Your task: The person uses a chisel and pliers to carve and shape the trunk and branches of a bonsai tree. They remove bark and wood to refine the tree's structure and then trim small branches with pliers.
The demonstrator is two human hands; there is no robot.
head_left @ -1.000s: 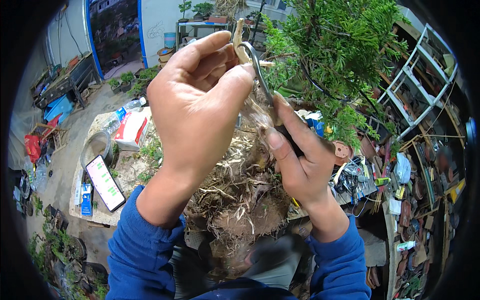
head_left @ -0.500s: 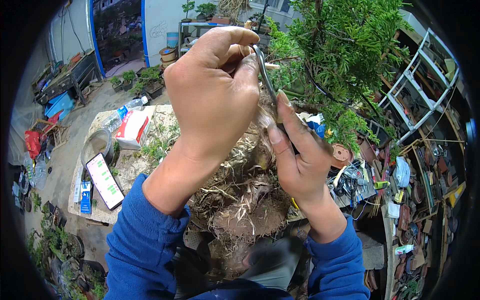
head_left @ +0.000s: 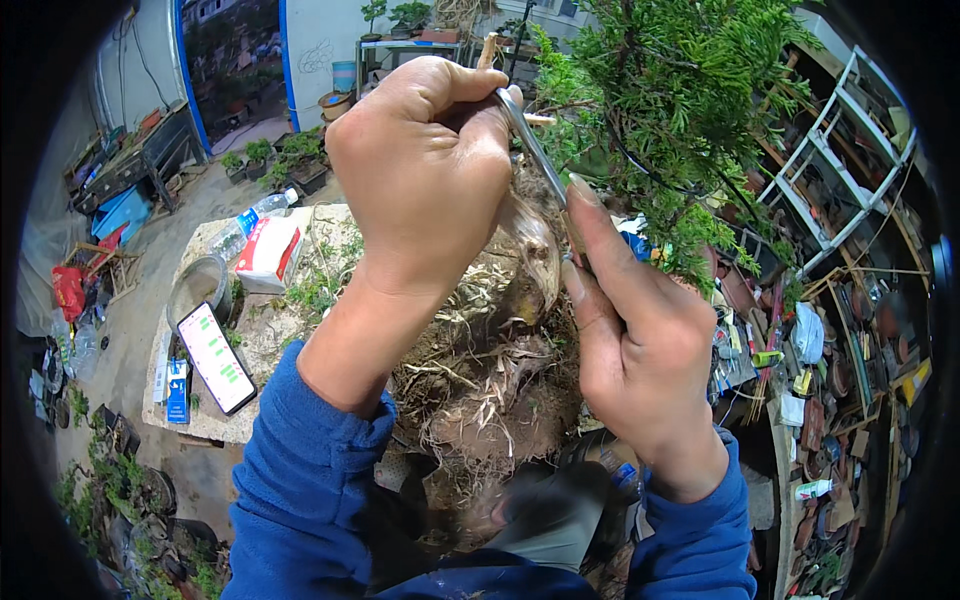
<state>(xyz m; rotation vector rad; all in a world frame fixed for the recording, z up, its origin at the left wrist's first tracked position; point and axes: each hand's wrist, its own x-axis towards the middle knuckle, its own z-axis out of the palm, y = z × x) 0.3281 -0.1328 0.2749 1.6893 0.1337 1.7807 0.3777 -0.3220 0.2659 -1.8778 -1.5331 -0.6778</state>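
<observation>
My left hand (head_left: 420,180) is closed around a pale, stripped wood branch (head_left: 530,240), whose tip rises above my fingers; my left fingertips also touch the top end of a slim metal tool (head_left: 530,140). My right hand (head_left: 645,350) grips the lower part of that tool between thumb and forefinger, beside the branch. Below them lies a root mass (head_left: 480,430) with soil and pale shavings. Green conifer foliage (head_left: 680,80) stands just behind the tool. The inner fingers of my left hand are mostly hidden.
On the pale worktop (head_left: 250,400) at left are a phone (head_left: 215,358), a bowl (head_left: 190,280), a tissue pack (head_left: 267,255) and a water bottle (head_left: 262,210). A metal ladder (head_left: 840,140) and cluttered shelves (head_left: 860,400) stand right; potted plants (head_left: 140,500) are at lower left.
Over the last second my left hand has moved up and right. My right hand has shifted down and rightward with the tool, whose curved upper part now looks straighter.
</observation>
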